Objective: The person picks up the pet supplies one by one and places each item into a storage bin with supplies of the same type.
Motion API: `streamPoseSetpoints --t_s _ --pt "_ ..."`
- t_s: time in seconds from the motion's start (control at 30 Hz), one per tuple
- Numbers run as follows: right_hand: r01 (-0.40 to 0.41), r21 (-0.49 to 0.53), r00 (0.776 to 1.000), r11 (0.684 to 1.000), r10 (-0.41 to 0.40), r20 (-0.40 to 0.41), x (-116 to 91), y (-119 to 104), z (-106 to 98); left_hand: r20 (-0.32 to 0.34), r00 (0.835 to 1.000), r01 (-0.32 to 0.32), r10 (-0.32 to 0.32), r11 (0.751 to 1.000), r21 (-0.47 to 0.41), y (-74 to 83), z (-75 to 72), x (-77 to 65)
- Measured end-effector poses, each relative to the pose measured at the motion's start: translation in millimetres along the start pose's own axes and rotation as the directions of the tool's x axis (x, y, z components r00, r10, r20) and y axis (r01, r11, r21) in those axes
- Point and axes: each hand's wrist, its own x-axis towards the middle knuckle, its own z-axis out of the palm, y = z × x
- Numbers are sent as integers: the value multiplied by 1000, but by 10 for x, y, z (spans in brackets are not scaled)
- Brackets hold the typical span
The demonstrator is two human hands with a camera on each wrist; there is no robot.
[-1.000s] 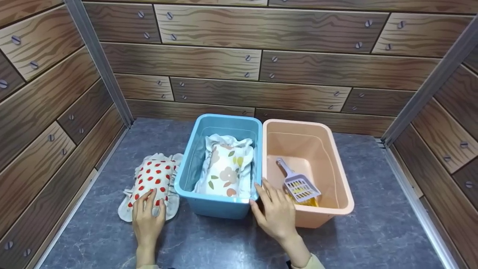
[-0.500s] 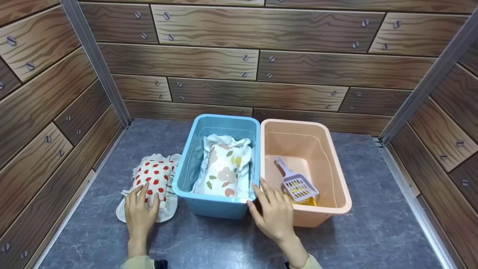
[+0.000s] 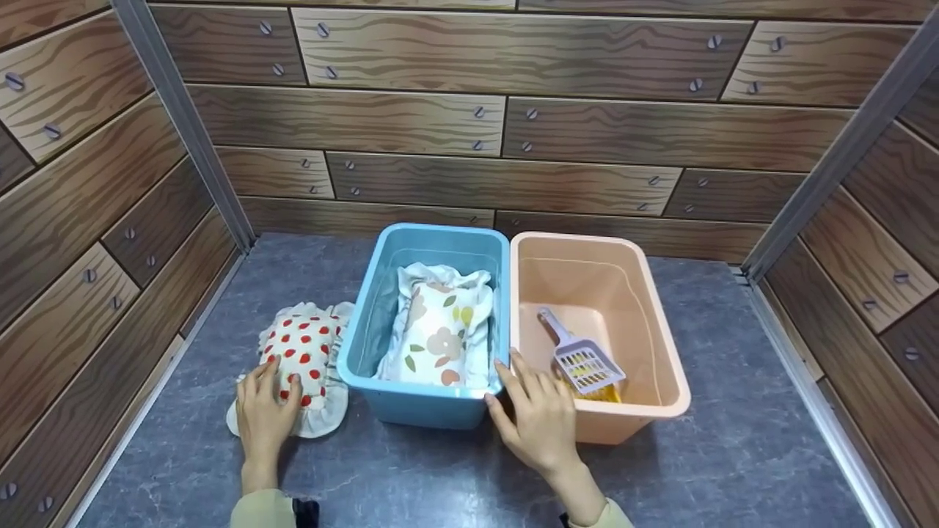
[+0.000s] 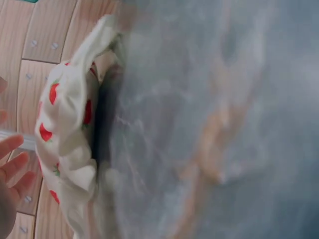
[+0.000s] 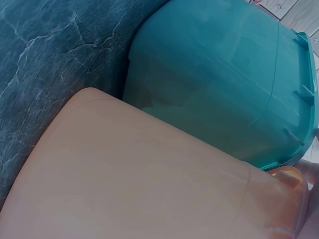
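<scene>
A padded cloth bundle [image 3: 307,345] with a strawberry print and ruffled edges lies on the left of the dark floor. My left hand [image 3: 265,414] hovers at its near left corner, fingers relaxed; the left wrist view shows a gap between fingertips and cloth [image 4: 62,134]. Just right of it stands a blue bin [image 3: 429,412] with a floral-print padded cloth [image 3: 437,334] inside. My right hand [image 3: 541,422] rests its fingers on the adjoining front rims of that bin and a peach bin [image 3: 623,301]. Inside the peach bin, a lilac slotted litter scoop [image 3: 571,347] lies over something yellow [image 3: 609,394].
Wood-print panel walls [image 3: 411,125] enclose the back and both sides, with grey metal strips [image 3: 187,121] at the corners. The marbled dark floor [image 3: 411,477] extends in front of the bins and to their right [image 3: 733,381].
My left hand has drawn left off the middle of the strawberry-print bundle to its near left corner. The right hand stays on the rims, and the view has shifted slightly.
</scene>
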Motion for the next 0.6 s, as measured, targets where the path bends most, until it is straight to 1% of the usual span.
streamPoseSetpoints --t_s 0.2,0.37,0.6 --pt "3 1 1000 1000 -3 -18 5 4 1 65 996 62 -63 998 9 -10 -3 15" --pt "8 1 1000 1000 -8 -20 -1 -3 6 127 983 126 -129 992 30 0 -24 40" --pt "0 3 1000 1000 0 -7 1 -2 3 174 968 176 -178 984 31 -32 -21 124"
